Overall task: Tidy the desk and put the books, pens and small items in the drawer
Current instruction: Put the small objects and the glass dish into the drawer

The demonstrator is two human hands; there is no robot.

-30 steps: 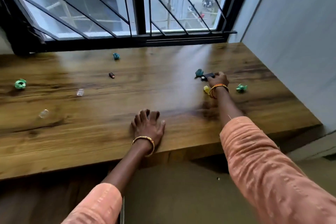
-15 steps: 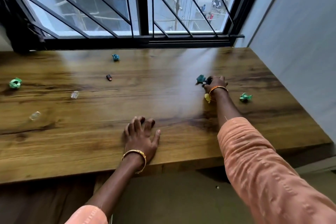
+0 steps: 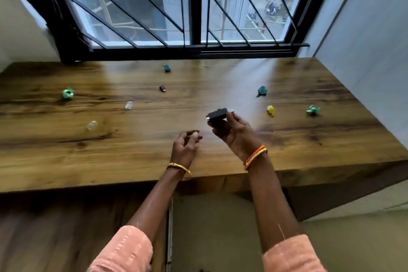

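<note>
My right hand (image 3: 234, 133) holds a small black block-shaped item (image 3: 217, 114) above the middle of the wooden desk (image 3: 132, 154). My left hand (image 3: 185, 146) hovers just left of it, fingers loosely curled with nothing in them. Small items lie scattered on the desk: a teal crumpled piece (image 3: 262, 91), a yellow piece (image 3: 270, 110), a green piece (image 3: 313, 110) on the right, a small black-and-red item (image 3: 162, 88), a teal piece (image 3: 167, 68) near the window, and a green piece (image 3: 68, 93) at the left.
Two clear, glassy bits (image 3: 129, 105) (image 3: 91, 125) rest on the left half of the desk. A barred window (image 3: 194, 6) runs along the desk's far edge, and a grey wall (image 3: 364, 40) bounds the right side. Below the desk front is a wooden panel (image 3: 77, 227).
My right hand lifted the black item off the desk and drew it back toward me. My left hand rose from lying flat on the desk. The yellow piece is now uncovered.
</note>
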